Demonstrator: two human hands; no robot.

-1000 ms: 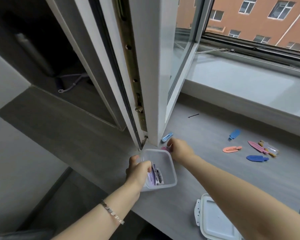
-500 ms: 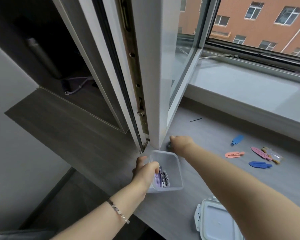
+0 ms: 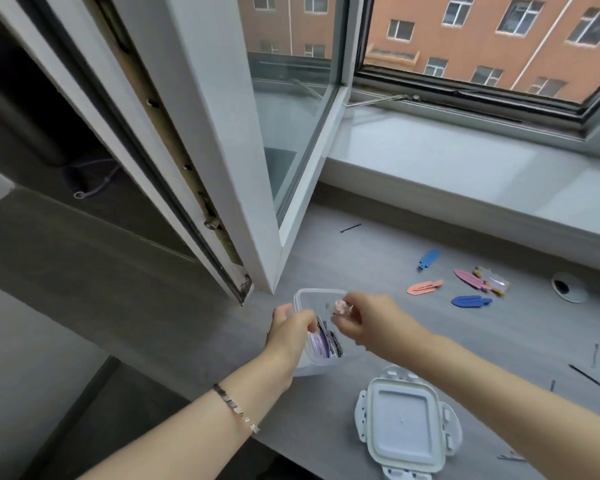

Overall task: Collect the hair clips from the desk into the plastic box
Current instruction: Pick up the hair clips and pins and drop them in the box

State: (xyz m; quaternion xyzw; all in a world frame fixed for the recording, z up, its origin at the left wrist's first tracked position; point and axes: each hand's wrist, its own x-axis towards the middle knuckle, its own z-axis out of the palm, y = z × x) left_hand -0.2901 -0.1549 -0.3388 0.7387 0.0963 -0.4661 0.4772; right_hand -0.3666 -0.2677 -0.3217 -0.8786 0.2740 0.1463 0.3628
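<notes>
A clear plastic box (image 3: 303, 296) stands on the grey desk below the open window sash, with several purple and dark clips (image 3: 326, 341) inside. My left hand (image 3: 290, 332) grips its near left rim. My right hand (image 3: 369, 320) hovers over the box opening, pinching a small pink hair clip (image 3: 342, 306). Further right on the desk lie a light blue clip (image 3: 427, 258), an orange clip (image 3: 424, 287), a dark blue clip (image 3: 470, 301) and a pink clip (image 3: 468, 279) beside a clear-and-yellow one (image 3: 496, 282).
The box's white lid (image 3: 407, 424) lies near the desk's front edge. Thin black bobby pins sit by the window (image 3: 350, 229) and at the right (image 3: 586, 375). The open window sash (image 3: 222, 150) overhangs the desk right behind the box. A round cable hole (image 3: 567, 287) is at far right.
My right hand has come back from the spot at the foot of the window sash and now holds a small pink clip over the box. The left hand has kept hold of the box.
</notes>
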